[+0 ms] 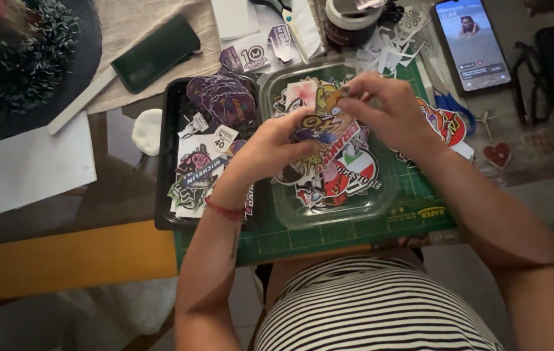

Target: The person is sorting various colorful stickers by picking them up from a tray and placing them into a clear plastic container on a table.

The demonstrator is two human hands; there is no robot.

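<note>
glossy paper stickers (329, 140), clear plastic tray (355, 211), matt green cutting mat (303, 237)

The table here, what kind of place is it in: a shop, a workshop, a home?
Most likely a home hobby table. A green cutting mat carries a clear tray of loose stickers, a black tray holds more, and a smartphone lies beside them. Both hands sort stickers.

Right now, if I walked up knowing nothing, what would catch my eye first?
Probably the two hands in the middle: the left hand and right hand meet over a clear plastic tray heaped with colourful stickers, pinching a small sticker between the fingertips. Beside it on the left sits a black tray with more stickers, both on a green cutting mat. A lit phone lies at the upper right.
</note>
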